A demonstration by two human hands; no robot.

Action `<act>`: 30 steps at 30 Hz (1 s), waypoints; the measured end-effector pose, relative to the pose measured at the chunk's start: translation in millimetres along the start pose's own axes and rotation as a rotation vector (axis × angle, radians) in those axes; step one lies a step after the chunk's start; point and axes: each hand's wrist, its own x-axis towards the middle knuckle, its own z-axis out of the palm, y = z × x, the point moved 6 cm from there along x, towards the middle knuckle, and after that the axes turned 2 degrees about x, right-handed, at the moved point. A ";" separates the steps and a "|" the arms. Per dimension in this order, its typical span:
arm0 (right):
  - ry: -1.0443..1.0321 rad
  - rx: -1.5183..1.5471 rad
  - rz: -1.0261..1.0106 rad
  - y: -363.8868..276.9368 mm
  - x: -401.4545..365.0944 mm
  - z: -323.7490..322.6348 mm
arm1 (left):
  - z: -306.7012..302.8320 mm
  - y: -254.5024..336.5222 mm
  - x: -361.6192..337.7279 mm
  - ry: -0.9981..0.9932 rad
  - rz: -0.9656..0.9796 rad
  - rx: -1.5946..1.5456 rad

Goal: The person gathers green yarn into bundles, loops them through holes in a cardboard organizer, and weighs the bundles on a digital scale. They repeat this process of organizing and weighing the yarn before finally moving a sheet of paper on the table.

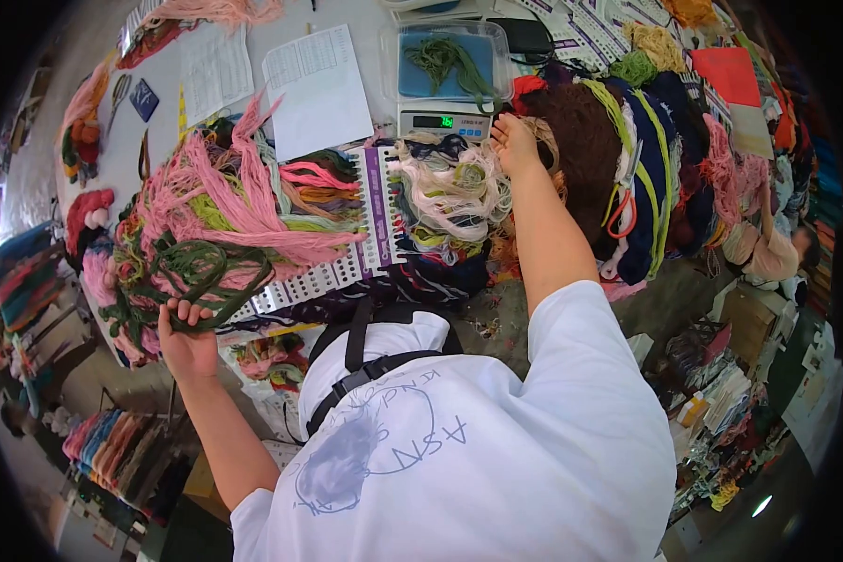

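Observation:
At the left of the table, my left hand [189, 345] has its fingers curled round a loose bundle of dark green yarn [195, 267], which lies over the pink yarn [253, 211]. My right hand [515, 147] is beside the front right corner of a digital scale [445, 124] with a lit green display. Its fingers are bent together; what they hold, if anything, is hidden. A clear plastic tub [506, 66] sits on the scale, with a smaller bundle of green yarn [440, 61] in it. One end of that bundle droops over the rim toward my right fingertips.
A white punched card [377, 201] with a purple strip lies among the yarn heaps. Cream yarn [454, 192] is in front of the scale; brown yarn [576, 140] is right of it. Printed sheets [314, 89] and orange-handled scissors [621, 214] lie nearby. Another person's arm [768, 248] shows far right.

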 end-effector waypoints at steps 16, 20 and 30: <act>0.064 -0.023 0.092 1.7 17.4 11.4 | -13.8 -6.7 -3.7 0.080 0.016 -0.036; 0.093 -0.030 0.078 2.2 19.8 12.7 | -16.7 -8.9 -5.9 0.076 0.023 -0.045; 0.220 -0.219 -0.488 -38.8 -22.0 33.3 | 6.0 -19.3 -8.1 -0.037 0.021 -0.016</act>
